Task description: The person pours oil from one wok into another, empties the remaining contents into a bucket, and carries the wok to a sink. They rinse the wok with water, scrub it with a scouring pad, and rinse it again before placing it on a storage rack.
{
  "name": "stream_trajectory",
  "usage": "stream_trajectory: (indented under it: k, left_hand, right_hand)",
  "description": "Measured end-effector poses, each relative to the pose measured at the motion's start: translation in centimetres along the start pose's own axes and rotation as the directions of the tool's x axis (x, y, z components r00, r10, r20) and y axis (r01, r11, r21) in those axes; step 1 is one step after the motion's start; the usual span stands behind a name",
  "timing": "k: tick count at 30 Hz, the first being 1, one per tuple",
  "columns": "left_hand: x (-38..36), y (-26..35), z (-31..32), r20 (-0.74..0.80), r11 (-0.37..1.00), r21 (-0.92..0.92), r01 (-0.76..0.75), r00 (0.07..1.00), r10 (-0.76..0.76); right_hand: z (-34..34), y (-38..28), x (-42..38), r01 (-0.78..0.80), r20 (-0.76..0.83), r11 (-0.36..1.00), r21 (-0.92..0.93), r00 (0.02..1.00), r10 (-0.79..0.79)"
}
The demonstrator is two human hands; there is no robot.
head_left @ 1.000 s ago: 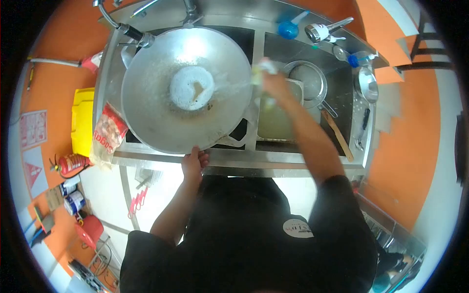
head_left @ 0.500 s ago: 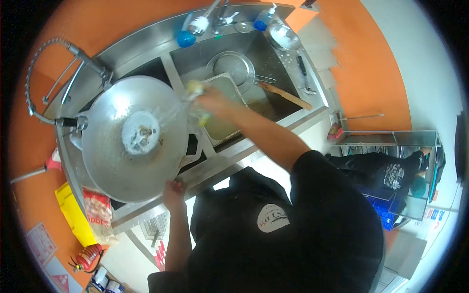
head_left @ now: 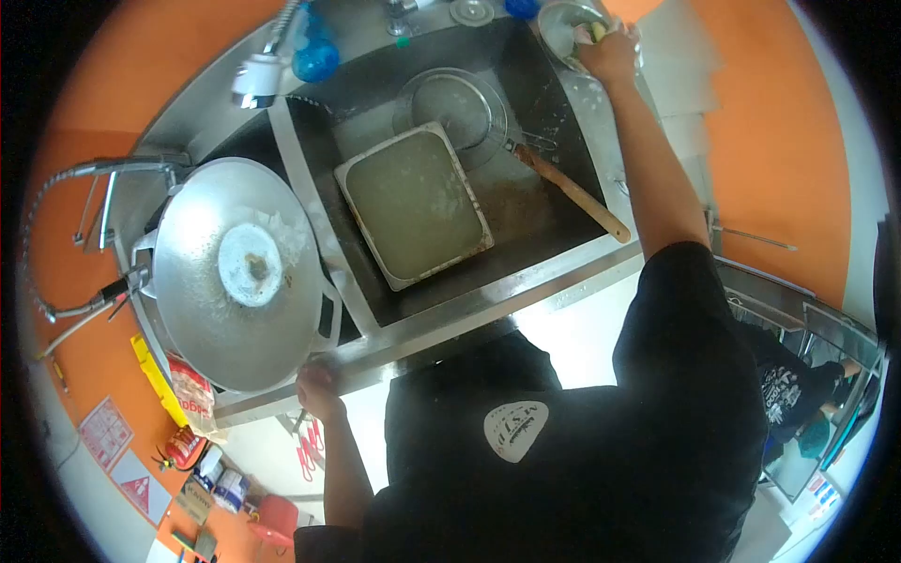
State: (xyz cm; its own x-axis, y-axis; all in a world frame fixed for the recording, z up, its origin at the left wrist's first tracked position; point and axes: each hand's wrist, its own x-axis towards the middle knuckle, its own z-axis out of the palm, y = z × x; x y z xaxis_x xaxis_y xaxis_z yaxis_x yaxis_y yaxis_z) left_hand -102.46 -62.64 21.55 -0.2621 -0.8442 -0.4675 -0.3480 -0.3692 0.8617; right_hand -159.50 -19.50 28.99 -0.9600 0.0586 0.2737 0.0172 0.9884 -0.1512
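Observation:
My right hand (head_left: 612,54) is closed round a pale and yellowish scrubber (head_left: 589,34), at the rim of a round metal bowl (head_left: 559,36) on the sink's right corner. At the sink's front edge, my left hand (head_left: 317,389) has its fingers curled beside the lower rim of a large metal wok (head_left: 202,324); what they grip is hidden. The wok lies over the left basin. In the right basin are a rectangular pan (head_left: 413,202) of cloudy water, a round strainer (head_left: 453,108) and a wooden handle (head_left: 572,192).
A spray hose (head_left: 70,174) arches left of the wok. A white-headed faucet (head_left: 256,80) and a blue bottle (head_left: 316,58) stand behind the basins. A person (head_left: 793,385) in dark clothes is at the far right. A fire extinguisher (head_left: 183,445) sits lower left.
My right hand has moved from between the wok and pan to the bowl at the upper right, with the scrubber. The view has shifted. My left hand remains near the wok's lower rim.

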Motion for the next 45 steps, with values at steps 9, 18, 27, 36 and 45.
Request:
stream_trajectory:
  k: [9, 18, 27, 36, 45]
  left_hand:
    - [0.8, -1.0, 0.2, -0.219, 0.995, 0.095, -0.016, 0.975, 0.037]
    - [0.2, -0.6, 2.7, -0.461, 0.963, 0.268, -0.041, 0.872, 0.166]
    - [-0.4, -0.2, 4.3, -0.564, 0.85, 0.525, 0.046, 0.767, 0.306]
    - [0.2, -1.1, 3.5, -0.581, 0.86, 0.509, 0.023, 0.747, 0.324]
    - [0.1, -1.1, 3.3, -0.503, 0.848, 0.522, -0.091, 0.771, 0.392]
  right_hand:
    - [19.1, -8.0, -26.4, -0.052, 0.869, 0.962, 0.269, 0.444, -0.219]
    - [16.7, -6.1, -29.1, 0.054, 0.898, 0.959, 0.278, 0.339, -0.28]
    - [13.7, -7.8, -30.2, 0.434, 0.653, 0.889, 0.147, 0.632, -0.416]
    - [25.6, -17.3, -30.6, 0.474, 0.985, 0.881, 0.0, -0.152, 0.081]
    - [22.8, -17.8, -33.8, 0.339, 0.96, 0.927, 0.159, 0.167, -0.225]
